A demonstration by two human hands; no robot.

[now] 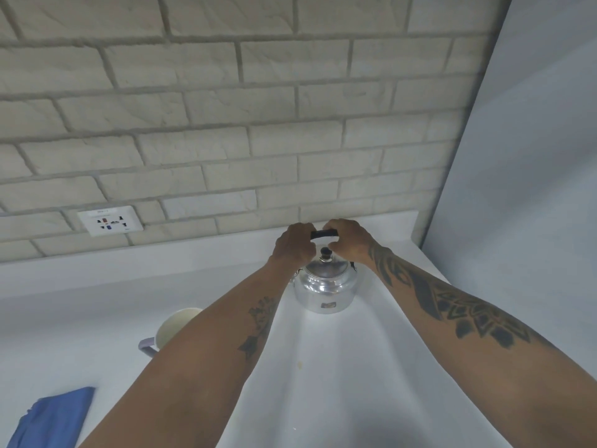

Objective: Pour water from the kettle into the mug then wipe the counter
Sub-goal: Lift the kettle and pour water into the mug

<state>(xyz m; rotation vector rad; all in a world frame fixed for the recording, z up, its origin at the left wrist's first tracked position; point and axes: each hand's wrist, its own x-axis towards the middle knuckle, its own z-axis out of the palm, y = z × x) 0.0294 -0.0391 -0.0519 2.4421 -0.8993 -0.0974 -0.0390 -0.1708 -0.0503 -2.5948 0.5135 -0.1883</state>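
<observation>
Mug [176, 328] behind left forearm, beside kettle [324, 286]

silver kettle [324, 287] with black handle [324, 234], cream mug [174, 326], blue cloth [51, 417], white counter [323, 367].

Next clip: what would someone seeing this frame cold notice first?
Both hands, the left hand and the right hand, meet on the black handle of a shiny metal kettle standing on the white counter near the brick wall. Next come a pale mug, half hidden behind the left forearm, and a blue cloth at the lower left corner.
</observation>
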